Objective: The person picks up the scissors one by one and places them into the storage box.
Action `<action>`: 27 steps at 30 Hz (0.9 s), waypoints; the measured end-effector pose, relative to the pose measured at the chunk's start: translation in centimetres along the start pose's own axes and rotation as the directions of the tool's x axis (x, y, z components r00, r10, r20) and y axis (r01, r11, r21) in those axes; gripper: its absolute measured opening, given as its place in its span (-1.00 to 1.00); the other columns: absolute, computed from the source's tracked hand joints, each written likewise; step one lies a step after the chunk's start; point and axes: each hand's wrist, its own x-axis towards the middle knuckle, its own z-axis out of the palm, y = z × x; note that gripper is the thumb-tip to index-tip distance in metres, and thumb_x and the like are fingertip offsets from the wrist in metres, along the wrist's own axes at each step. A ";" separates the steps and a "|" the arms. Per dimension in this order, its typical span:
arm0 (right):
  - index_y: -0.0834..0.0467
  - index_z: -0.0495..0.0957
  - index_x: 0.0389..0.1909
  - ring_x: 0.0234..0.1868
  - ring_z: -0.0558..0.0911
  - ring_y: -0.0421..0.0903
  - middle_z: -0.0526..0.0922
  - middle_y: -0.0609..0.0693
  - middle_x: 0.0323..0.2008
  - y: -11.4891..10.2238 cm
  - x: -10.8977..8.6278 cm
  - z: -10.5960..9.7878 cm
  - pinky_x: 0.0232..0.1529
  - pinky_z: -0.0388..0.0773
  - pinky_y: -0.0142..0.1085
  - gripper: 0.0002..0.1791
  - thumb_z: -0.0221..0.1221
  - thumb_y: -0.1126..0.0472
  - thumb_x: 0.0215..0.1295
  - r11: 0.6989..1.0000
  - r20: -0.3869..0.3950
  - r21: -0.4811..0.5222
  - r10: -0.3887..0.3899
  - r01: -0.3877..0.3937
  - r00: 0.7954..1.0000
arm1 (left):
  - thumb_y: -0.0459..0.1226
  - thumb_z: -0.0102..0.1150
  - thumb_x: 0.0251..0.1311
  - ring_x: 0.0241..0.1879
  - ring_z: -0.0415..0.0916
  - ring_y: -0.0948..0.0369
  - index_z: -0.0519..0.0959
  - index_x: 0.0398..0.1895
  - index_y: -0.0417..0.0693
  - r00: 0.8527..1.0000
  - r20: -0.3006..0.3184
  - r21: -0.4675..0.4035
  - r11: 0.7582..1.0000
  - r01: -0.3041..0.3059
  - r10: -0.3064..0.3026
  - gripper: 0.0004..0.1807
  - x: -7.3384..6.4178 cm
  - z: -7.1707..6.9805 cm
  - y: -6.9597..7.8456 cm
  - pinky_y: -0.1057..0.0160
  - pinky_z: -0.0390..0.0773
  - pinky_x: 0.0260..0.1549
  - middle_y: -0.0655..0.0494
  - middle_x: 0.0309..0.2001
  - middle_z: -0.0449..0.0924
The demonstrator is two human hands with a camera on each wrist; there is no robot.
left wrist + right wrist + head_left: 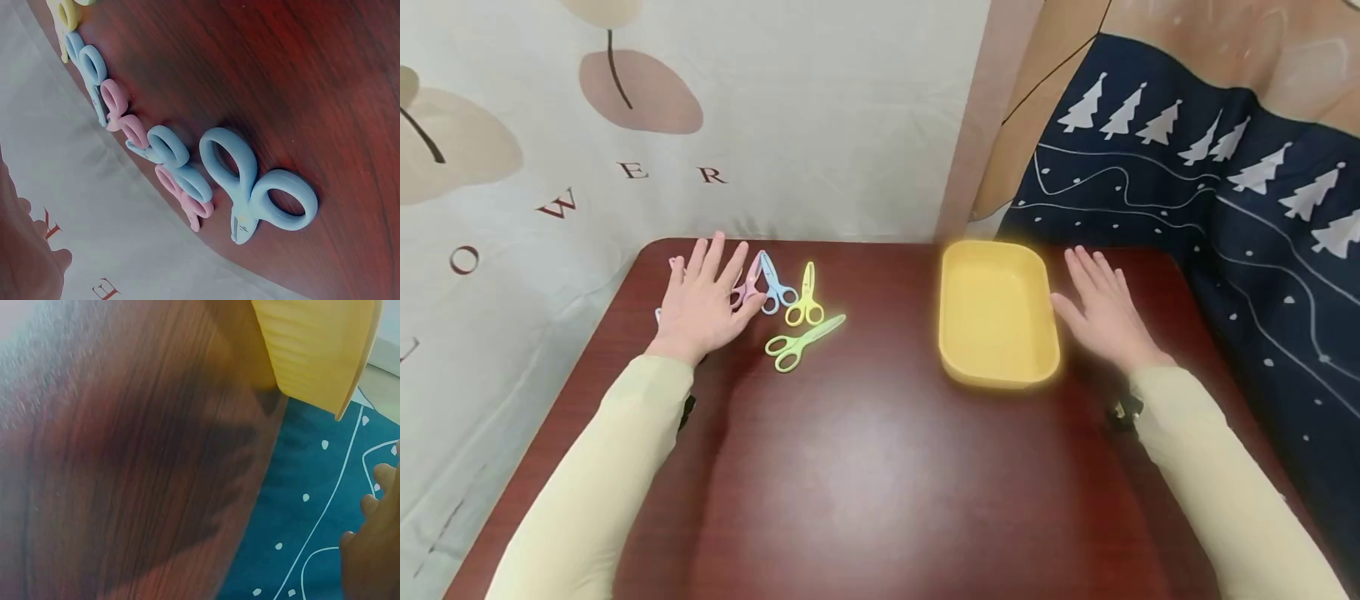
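Observation:
My left hand (698,307) is held palm down with its fingers spread, over the left part of the table. Under and beside it lie several small scissors: a pink pair (751,281), a blue pair (770,271), a yellow pair (807,289) and a green pair (820,332). The hand partly hides others in the head view; the left wrist view shows a nearer blue pair (245,206) on the wood. To the right stands a yellow plastic bin (996,321). My right hand (1108,315) hovers beside its right wall, fingers extended and holding nothing.
The dark red wooden table (865,467) has rounded far corners. Behind it hangs a pale printed cloth (820,125), and a navy cloth with white trees (1120,179) hangs along the right side.

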 end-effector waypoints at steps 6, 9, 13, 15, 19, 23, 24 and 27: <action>0.17 -0.15 0.67 0.66 -0.28 0.20 -0.17 0.19 0.66 -0.3 -0.7 0.1 0.60 -0.44 0.12 -0.14 -0.09 -0.19 0.60 0.997 0.001 0.077 0.010 -0.010 1.000 | 0.23 -0.09 0.44 0.63 -0.25 -0.21 -0.04 0.69 0.04 1.000 -0.016 0.005 1.000 -0.003 0.003 -0.10 -0.6 0.1 -0.3 -0.32 -0.28 0.53 -0.15 0.68 -0.27; 0.10 -0.19 0.68 0.67 -0.29 0.16 -0.18 0.15 0.67 -0.5 -1.2 0.1 0.61 -0.39 0.11 -0.14 -0.06 -0.17 0.60 0.993 0.005 0.113 0.024 -0.025 1.000 | 0.23 -0.07 0.44 0.62 -0.23 -0.21 -0.02 0.68 0.01 0.999 -0.033 0.000 1.000 -0.009 0.009 -0.09 -1.0 0.1 -0.5 -0.29 -0.29 0.55 -0.18 0.67 -0.22; 0.01 -0.24 0.68 0.67 -0.27 0.12 -0.21 0.07 0.68 -0.8 -2.0 0.4 0.61 -0.33 0.13 -0.13 -0.03 -0.17 0.59 0.984 0.011 0.174 0.049 -0.050 0.999 | 0.21 -0.02 0.43 0.61 -0.18 -0.24 0.04 0.66 -0.04 0.998 -0.054 -0.016 1.000 -0.015 0.014 -0.10 -1.5 0.1 -0.6 -0.24 -0.26 0.56 -0.24 0.65 -0.12; 0.00 -0.26 0.68 0.67 -0.25 0.14 -0.22 0.04 0.68 -0.8 -2.4 0.7 0.61 -0.31 0.14 -0.12 -0.02 -0.15 0.59 0.976 0.010 0.211 0.061 -0.061 0.998 | 0.21 -0.01 0.43 0.61 -0.16 -0.24 0.06 0.66 -0.04 0.998 -0.061 -0.019 1.000 -0.013 0.012 -0.10 -1.7 0.3 -0.6 -0.22 -0.21 0.57 -0.26 0.64 -0.08; -0.04 -0.29 0.68 0.67 -0.21 0.15 -0.23 0.02 0.68 -1.1 -2.8 1.3 0.60 -0.26 0.17 -0.12 -0.02 -0.14 0.60 0.957 0.007 0.276 0.091 -0.089 0.996 | 0.19 0.01 0.43 0.60 -0.14 -0.25 0.05 0.66 -0.03 0.998 -0.060 -0.038 0.999 -0.010 0.008 -0.11 -2.0 0.5 -0.4 -0.23 -0.11 0.55 -0.28 0.62 -0.05; -0.07 -0.31 0.68 0.67 -0.19 0.15 -0.23 0.05 0.68 -1.7 -3.0 1.8 0.60 -0.21 0.18 -0.12 -0.03 -0.16 0.60 0.944 0.001 0.315 0.103 -0.098 0.995 | 0.17 0.02 0.43 0.60 -0.14 -0.25 0.05 0.66 -0.03 0.999 -0.046 -0.073 0.997 -0.006 0.003 -0.11 -2.2 0.5 0.0 -0.26 -0.07 0.53 -0.28 0.62 -0.06; -0.08 -0.31 0.68 0.67 -0.19 0.15 -0.22 0.04 0.68 -1.9 -3.1 1.9 0.60 -0.20 0.19 -0.12 -0.03 -0.17 0.59 0.941 0.000 0.322 0.105 -0.099 0.994 | 0.16 0.03 0.43 0.60 -0.14 -0.26 0.05 0.66 -0.04 0.999 -0.041 -0.077 0.997 -0.007 0.004 -0.11 -2.3 0.5 0.1 -0.26 -0.06 0.53 -0.29 0.62 -0.06; -0.09 -0.32 0.68 0.66 -0.19 0.16 -0.23 0.04 0.68 -2.3 -3.3 2.2 0.58 -0.18 0.23 -0.11 -0.03 -0.17 0.59 0.930 0.011 0.352 0.110 -0.107 0.994 | 0.15 0.05 0.43 0.58 -0.10 -0.27 0.07 0.65 -0.08 0.999 -0.039 -0.083 0.996 -0.013 0.010 -0.11 -2.5 0.6 0.2 -0.26 -0.02 0.52 -0.30 0.61 -0.03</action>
